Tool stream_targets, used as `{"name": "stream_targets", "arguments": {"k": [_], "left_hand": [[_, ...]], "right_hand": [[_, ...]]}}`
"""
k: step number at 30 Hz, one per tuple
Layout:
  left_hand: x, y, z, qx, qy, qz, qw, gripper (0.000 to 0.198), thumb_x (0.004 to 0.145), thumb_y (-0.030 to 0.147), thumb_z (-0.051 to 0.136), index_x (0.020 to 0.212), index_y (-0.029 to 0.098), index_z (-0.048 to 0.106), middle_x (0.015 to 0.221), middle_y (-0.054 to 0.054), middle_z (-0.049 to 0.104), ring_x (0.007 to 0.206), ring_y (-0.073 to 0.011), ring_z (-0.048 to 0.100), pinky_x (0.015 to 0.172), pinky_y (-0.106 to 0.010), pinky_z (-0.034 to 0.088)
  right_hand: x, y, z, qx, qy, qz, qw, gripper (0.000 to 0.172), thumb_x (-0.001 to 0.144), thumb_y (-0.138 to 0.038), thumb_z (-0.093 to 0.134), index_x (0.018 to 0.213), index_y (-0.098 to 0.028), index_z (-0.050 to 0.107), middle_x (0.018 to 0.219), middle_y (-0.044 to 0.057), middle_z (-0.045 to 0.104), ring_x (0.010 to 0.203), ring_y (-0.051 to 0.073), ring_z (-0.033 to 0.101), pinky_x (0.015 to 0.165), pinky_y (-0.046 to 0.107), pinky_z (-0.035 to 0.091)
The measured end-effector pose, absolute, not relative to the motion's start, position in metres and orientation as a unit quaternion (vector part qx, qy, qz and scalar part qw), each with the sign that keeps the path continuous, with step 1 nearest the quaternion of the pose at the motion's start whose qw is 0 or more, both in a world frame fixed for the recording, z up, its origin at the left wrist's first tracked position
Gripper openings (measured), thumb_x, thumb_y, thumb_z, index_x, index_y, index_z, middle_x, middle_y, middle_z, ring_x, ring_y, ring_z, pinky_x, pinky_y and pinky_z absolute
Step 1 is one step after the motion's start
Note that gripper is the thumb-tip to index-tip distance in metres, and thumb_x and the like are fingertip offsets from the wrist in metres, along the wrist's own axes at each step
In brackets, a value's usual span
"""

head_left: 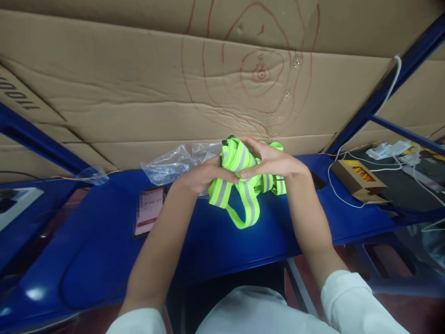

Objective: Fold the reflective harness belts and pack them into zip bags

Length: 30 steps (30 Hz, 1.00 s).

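Between my two hands is a bundle of neon yellow-green reflective straps [248, 197] with grey stripes and some black fittings. Part of it is rolled up at the top, and a loop hangs down in front. My left hand [210, 175] grips the bundle from the left, its thumb pressed along the front. My right hand [269, 162] wraps it from the right, with the thumb meeting the left thumb at the middle. Most of the fingers are hidden behind the straps. More strap lies to the right, under my right hand.
Behind the bundle, clear plastic bags [170, 164] lie on the blue table [225, 250]. A phone [149, 211] rests left of my forearm. At the right are an open cardboard box [359, 181] and a white cable [330, 181]. Cardboard sheeting [121, 93] stands at the back.
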<state>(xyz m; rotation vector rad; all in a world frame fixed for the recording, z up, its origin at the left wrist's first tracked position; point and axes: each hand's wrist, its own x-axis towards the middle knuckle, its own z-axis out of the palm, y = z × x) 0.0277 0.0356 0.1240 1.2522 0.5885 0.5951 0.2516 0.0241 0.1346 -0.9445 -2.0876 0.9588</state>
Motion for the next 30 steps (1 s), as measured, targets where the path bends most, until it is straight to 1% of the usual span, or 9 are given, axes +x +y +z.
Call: {"name": "stream_targets", "arguments": {"k": [4, 8, 12, 15, 18, 21, 24, 27, 30], "left_hand": [[0.041, 0.038, 0.122, 0.527, 0.257, 0.321, 0.744, 0.050, 0.051, 0.011, 0.085, 0.099, 0.017, 0.073, 0.087, -0.003, 0.077, 0.075, -0.0227, 0.073, 0.071, -0.034, 0.060], [0.056, 0.042, 0.114, 0.491, 0.241, 0.376, 0.748, 0.034, 0.056, 0.016, 0.075, 0.089, 0.023, 0.071, 0.079, 0.002, 0.073, 0.078, -0.0211, 0.072, 0.070, -0.032, 0.058], [0.062, 0.039, 0.114, 0.501, 0.234, 0.408, 0.726, 0.033, 0.065, 0.023, 0.068, 0.097, 0.026, 0.073, 0.097, -0.001, 0.078, 0.100, -0.0274, 0.075, 0.081, -0.040, 0.062], [0.061, 0.036, 0.118, 0.508, 0.222, 0.445, 0.703, 0.033, 0.077, 0.035, 0.070, 0.109, 0.025, 0.073, 0.116, -0.005, 0.078, 0.122, -0.0330, 0.070, 0.094, -0.047, 0.063], [0.061, 0.036, 0.119, 0.507, 0.213, 0.483, 0.682, 0.037, 0.086, 0.048, 0.074, 0.113, 0.024, 0.071, 0.126, -0.008, 0.075, 0.135, -0.0354, 0.064, 0.103, -0.047, 0.060], [0.061, 0.036, 0.119, 0.508, 0.198, 0.526, 0.653, 0.049, 0.094, 0.066, 0.065, 0.119, 0.024, 0.069, 0.128, -0.008, 0.073, 0.142, -0.0363, 0.058, 0.107, -0.047, 0.058], [0.061, 0.038, 0.121, 0.500, 0.203, 0.555, 0.633, 0.057, 0.096, 0.074, 0.056, 0.120, 0.024, 0.069, 0.125, -0.009, 0.073, 0.142, -0.0364, 0.058, 0.108, -0.047, 0.057], [0.058, 0.041, 0.122, 0.476, 0.217, 0.575, 0.629, 0.058, 0.095, 0.076, 0.055, 0.112, 0.023, 0.070, 0.119, -0.009, 0.075, 0.137, -0.0358, 0.061, 0.106, -0.047, 0.057], [0.054, 0.044, 0.122, 0.442, 0.224, 0.583, 0.645, 0.050, 0.093, 0.072, 0.055, 0.101, 0.024, 0.068, 0.115, -0.009, 0.076, 0.130, -0.0329, 0.065, 0.104, -0.046, 0.058]], "right_hand": [[0.248, 0.023, 0.139, -0.395, -0.768, 0.309, 0.399, 0.103, 0.062, -0.051, 0.099, 0.148, -0.018, 0.053, 0.151, 0.011, 0.060, 0.142, 0.034, 0.056, 0.124, 0.051, 0.045], [0.245, 0.016, 0.145, -0.406, -0.752, 0.231, 0.465, 0.095, 0.067, -0.042, 0.097, 0.145, -0.016, 0.049, 0.146, 0.013, 0.062, 0.140, 0.033, 0.057, 0.125, 0.048, 0.044], [0.246, 0.019, 0.140, -0.416, -0.769, 0.118, 0.472, 0.087, 0.073, -0.041, 0.094, 0.144, -0.018, 0.049, 0.145, 0.013, 0.061, 0.137, 0.034, 0.058, 0.122, 0.050, 0.047], [0.238, 0.024, 0.134, -0.409, -0.790, 0.028, 0.456, 0.076, 0.083, -0.042, 0.086, 0.146, -0.020, 0.050, 0.149, 0.013, 0.057, 0.143, 0.035, 0.053, 0.125, 0.053, 0.045], [0.223, 0.022, 0.130, -0.400, -0.810, -0.007, 0.429, 0.066, 0.095, -0.041, 0.073, 0.153, -0.025, 0.047, 0.152, 0.013, 0.054, 0.146, 0.034, 0.050, 0.126, 0.055, 0.043], [0.209, 0.013, 0.131, -0.410, -0.810, -0.015, 0.419, 0.058, 0.104, -0.032, 0.055, 0.160, -0.031, 0.041, 0.160, 0.010, 0.048, 0.155, 0.031, 0.042, 0.131, 0.054, 0.036], [0.204, 0.005, 0.133, -0.393, -0.832, -0.010, 0.391, 0.062, 0.105, -0.023, 0.043, 0.166, -0.024, 0.032, 0.172, 0.011, 0.035, 0.165, 0.025, 0.027, 0.138, 0.051, 0.023], [0.207, 0.001, 0.131, -0.327, -0.879, 0.022, 0.345, 0.075, 0.102, -0.020, 0.040, 0.172, -0.017, 0.016, 0.180, 0.011, 0.019, 0.169, 0.020, 0.012, 0.140, 0.047, 0.015], [0.206, -0.002, 0.127, -0.300, -0.906, 0.057, 0.293, 0.096, 0.098, -0.038, 0.059, 0.175, -0.026, 0.002, 0.182, 0.006, 0.004, 0.170, 0.026, -0.002, 0.139, 0.056, 0.006]]}}
